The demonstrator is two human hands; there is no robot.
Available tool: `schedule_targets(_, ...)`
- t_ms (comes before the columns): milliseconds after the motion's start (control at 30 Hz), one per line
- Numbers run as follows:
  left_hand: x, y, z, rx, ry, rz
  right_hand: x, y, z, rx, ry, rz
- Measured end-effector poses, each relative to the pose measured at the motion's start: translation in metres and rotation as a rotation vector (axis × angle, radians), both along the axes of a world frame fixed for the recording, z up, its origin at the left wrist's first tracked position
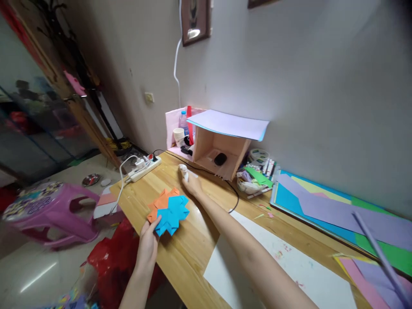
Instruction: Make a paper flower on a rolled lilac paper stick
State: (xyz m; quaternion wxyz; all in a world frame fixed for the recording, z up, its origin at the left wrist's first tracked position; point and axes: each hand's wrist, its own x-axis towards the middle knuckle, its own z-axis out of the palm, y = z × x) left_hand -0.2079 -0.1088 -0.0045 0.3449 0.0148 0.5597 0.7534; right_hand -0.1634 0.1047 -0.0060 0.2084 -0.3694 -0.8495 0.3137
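While the left hand (149, 240) pinches an orange and blue folded-paper piece with jagged edges (170, 211) at its near edge, the right hand (193, 187) is farther out over the light wood bench (188, 251). Left fingers: thumb on top, the rest underneath, closed on the paper. Paper piece sits over the left part of the bench, blue half to the right, orange half to the left and behind. Right fingers: closed around a small white object (183, 171), type unclear.

Behind the right hand, a black cable (237, 193) runs across the bench, past an open-front pale wooden box (206, 146) with a dark oval item (220, 159) inside and a lilac sheet (230, 122) on top. Left of the box: stacked white paper cups (178, 137) and a clear plastic bottle with a blue cap (183, 122). White power strip (143, 168) at the bench's far-left corner. Right of the box: a bowl of paper scraps (252, 182), then 1 pile of coloured sheets (328, 206). Large white sheet (277, 262) lies under the right forearm.
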Motion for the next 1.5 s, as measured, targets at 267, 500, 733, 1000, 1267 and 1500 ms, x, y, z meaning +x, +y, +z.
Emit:
schedule_targets(267, 0.031, 0.020, 0.002, -0.069, -0.091, -0.342, 0.058, 0.008, 0.009, 0.051, -0.063, 0.014)
schedule_targets(500, 0.090, 0.075, 0.012, -0.092, -0.142, -0.683, 0.282, -0.012, 0.026, 0.088, -0.080, -0.430)
schedule_targets(733, 0.177, 0.142, 0.021, -0.121, -0.269, -0.887, 0.460, -0.086, 0.000, 0.114, -0.403, -1.113)
schedule_targets(1000, 0.240, 0.169, 0.011, -0.071, -0.208, -0.854, 0.487, -0.110, -0.036, 0.133, -0.317, -1.158)
schedule_targets(1267, 0.225, 0.167, -0.014, 0.042, -0.012, -0.826, 0.474, -0.125, -0.014, 0.033, 0.175, -1.048)
schedule_targets(1500, 0.218, 0.167, -0.015, 0.121, -0.002, -0.825, 0.433, -0.140, 0.002, -0.078, 0.271, -0.855)
